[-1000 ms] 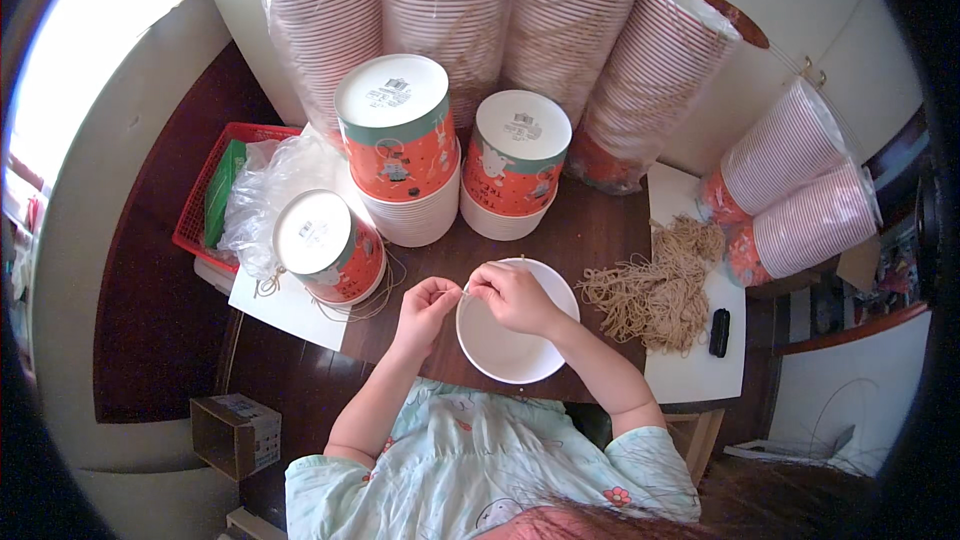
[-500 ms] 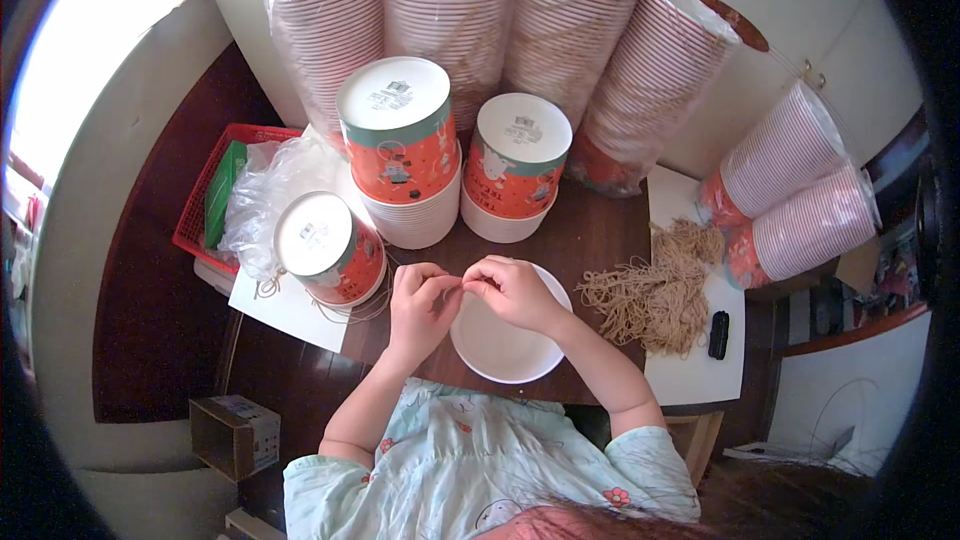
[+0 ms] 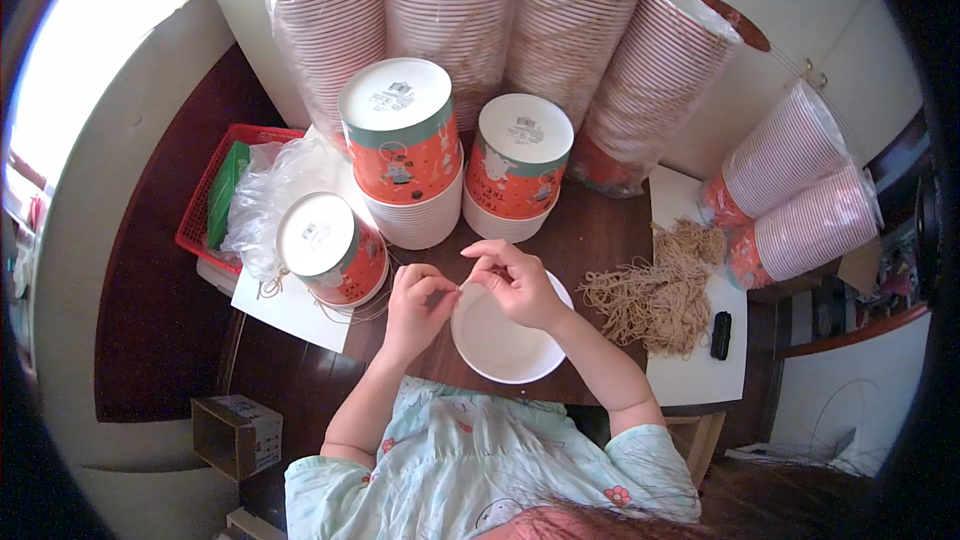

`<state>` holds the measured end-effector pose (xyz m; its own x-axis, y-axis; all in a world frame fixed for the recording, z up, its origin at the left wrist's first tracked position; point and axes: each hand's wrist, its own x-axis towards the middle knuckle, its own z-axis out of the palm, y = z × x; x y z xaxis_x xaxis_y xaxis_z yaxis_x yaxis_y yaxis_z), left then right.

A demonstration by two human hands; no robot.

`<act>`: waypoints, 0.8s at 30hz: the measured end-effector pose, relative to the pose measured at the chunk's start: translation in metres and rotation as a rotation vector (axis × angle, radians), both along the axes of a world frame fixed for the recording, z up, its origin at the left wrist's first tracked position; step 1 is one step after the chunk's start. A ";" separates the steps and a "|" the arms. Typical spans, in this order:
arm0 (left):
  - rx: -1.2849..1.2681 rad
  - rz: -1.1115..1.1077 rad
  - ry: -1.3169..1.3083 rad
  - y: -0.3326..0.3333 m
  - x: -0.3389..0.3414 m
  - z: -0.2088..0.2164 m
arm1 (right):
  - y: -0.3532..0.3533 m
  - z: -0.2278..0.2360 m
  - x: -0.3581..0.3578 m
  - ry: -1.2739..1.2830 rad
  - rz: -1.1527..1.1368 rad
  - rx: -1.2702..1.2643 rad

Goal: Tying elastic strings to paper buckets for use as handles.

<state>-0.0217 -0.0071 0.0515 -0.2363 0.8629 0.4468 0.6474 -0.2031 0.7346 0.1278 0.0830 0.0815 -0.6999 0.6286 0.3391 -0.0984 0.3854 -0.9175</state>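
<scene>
Left hand (image 3: 416, 308): thumb and finger pressed together at the rim of the cup (image 3: 500, 348); what they pinch is too small to tell.
Right hand (image 3: 518, 286): just beside it, fingers partly spread; cannot tell whether it pinches anything.
Open cup: white, mouth up on the table (image 3: 615, 230), partly beneath the right hand.
Cord (image 3: 660, 300): tangled pile, right of the cup.

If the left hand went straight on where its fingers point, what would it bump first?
Most likely the bare right hand, whose fingertips are close to those of the left hand. The round white open tub seems lower down, but depth is hard to tell here.
</scene>
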 end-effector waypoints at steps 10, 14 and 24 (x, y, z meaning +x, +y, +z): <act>-0.169 -0.137 -0.400 -0.002 -0.009 -0.034 | -0.013 0.027 0.012 0.098 0.141 0.083; -0.232 -0.178 -0.583 -0.004 -0.009 -0.043 | -0.013 0.030 0.009 0.022 0.137 0.091; -0.221 -0.183 -0.848 -0.008 -0.003 -0.042 | -0.009 0.033 0.010 0.032 0.002 -0.044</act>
<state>-0.0247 -0.0147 0.0091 -0.2615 0.9652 0.0034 -0.1594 -0.0467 0.9861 0.1381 0.0743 0.1144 -0.6902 0.6424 0.3331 -0.1284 0.3443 -0.9300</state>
